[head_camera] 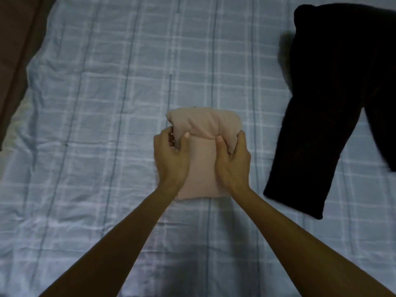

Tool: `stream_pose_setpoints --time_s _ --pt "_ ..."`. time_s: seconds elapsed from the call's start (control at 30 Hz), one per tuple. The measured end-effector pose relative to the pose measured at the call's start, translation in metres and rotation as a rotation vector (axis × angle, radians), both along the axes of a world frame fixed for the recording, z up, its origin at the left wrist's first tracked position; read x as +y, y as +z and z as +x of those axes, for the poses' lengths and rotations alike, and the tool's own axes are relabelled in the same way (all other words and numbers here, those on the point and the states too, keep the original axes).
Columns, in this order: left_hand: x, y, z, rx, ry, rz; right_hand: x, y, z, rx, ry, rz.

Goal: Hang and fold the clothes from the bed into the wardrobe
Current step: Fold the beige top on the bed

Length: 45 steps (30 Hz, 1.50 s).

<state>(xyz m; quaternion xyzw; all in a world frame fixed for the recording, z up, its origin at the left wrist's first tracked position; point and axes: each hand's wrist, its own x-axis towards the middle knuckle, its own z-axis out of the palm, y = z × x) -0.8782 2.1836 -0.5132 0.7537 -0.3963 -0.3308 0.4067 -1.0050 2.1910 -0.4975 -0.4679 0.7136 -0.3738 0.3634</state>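
both hands (171, 155) (232, 159) curled round rolled pink garment (202, 168), thumbs atop

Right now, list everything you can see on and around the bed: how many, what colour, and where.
bed sheet: one, pale blue with white checks, fills most of the view
folded garment: one, pale pink, middle of the sheet, far end rolled up
dark garment: one, black, spread out at the right, apart from the pink one
brown surface: one, brown, upper left beyond the sheet; cannot tell what it is
left hand: one, grips the left end of the pink roll
right hand: one, grips the right end of the roll
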Motion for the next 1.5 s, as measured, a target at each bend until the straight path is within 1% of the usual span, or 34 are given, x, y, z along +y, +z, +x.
stream_pose_setpoints --time_s 0.07,0.1,0.13,0.17,0.2,0.23,0.27,0.3,0.37,0.4,0.47,0.53,0.63,0.7,0.77,0.83,0.9,1.0,1.07,1.13,1.23,1.37,1.4,1.5 --pt "-0.007 -0.001 -0.001 -0.134 0.059 -0.054 -0.013 -0.009 0.004 0.070 -0.016 0.077" --pt "-0.007 -0.003 0.000 -0.212 0.052 -0.058 -0.018 -0.017 0.006 0.135 -0.021 0.123" --pt "-0.005 -0.005 -0.001 -0.270 0.001 -0.055 -0.020 -0.024 0.006 0.220 -0.022 0.152" --pt "0.000 -0.007 -0.004 -0.289 -0.094 -0.047 -0.019 -0.027 0.006 0.301 -0.012 0.150" --pt "0.009 -0.007 -0.008 -0.266 -0.221 -0.027 -0.013 -0.029 0.004 0.347 0.024 0.107" --pt "0.020 -0.008 -0.012 -0.253 -0.375 0.000 -0.006 -0.027 0.003 0.333 0.081 0.037" --pt "0.033 -0.012 -0.013 -0.298 -0.537 0.004 0.004 -0.025 0.000 0.303 0.169 -0.034" --pt "0.044 -0.019 -0.010 -0.406 -0.690 -0.024 0.015 -0.027 -0.003 0.311 0.302 -0.103" --pt "0.060 -0.036 -0.001 -0.605 -0.947 -0.075 0.031 -0.036 -0.011 0.488 0.643 -0.179" --pt "0.063 -0.044 0.005 -0.663 -1.024 -0.088 0.033 -0.042 -0.016 0.547 0.785 -0.147" --pt "0.061 -0.053 0.014 -0.757 -1.075 -0.100 0.029 -0.050 -0.019 0.610 0.959 -0.064" --pt "0.053 -0.058 0.019 -0.826 -1.064 -0.078 0.022 -0.055 -0.018 0.719 1.063 -0.059" --pt "0.043 -0.061 0.022 -0.828 -1.055 -0.091 0.012 -0.057 -0.019 0.897 1.174 -0.009" --pt "0.040 -0.063 0.021 -0.817 -1.055 -0.118 0.010 -0.058 -0.018 0.956 1.172 0.010" --pt "0.037 -0.066 0.019 -0.834 -1.061 -0.109 0.008 -0.061 -0.015 0.919 1.135 0.033" --pt "0.035 -0.069 0.016 -0.846 -1.071 -0.081 0.008 -0.066 -0.011 0.938 1.109 0.061" --pt "0.034 -0.071 0.013 -0.885 -1.075 -0.077 0.010 -0.071 -0.010 0.969 1.059 0.028" --pt "0.034 -0.067 0.010 -0.938 -1.033 -0.130 0.014 -0.079 -0.010 0.940 0.958 -0.041" --pt "0.032 -0.062 0.007 -0.944 -0.995 -0.190 0.015 -0.078 -0.007 0.937 0.909 -0.077" --pt "0.030 -0.055 0.006 -0.919 -0.957 -0.206 0.013 -0.071 -0.005 0.916 0.858 -0.093" --pt "0.024 -0.035 0.007 -0.896 -0.911 -0.181 0.007 -0.049 -0.006 0.908 0.801 -0.135" --pt "0.018 0.015 0.009 -0.903 -0.836 -0.284 0.001 -0.002 -0.005 0.931 0.752 -0.229" --pt "0.018 0.038 0.013 -0.918 -0.813 -0.311 0.002 0.021 -0.002 0.947 0.747 -0.253" --pt "0.016 0.071 0.019 -0.943 -0.773 -0.341 -0.003 0.058 0.006 0.965 0.709 -0.301"
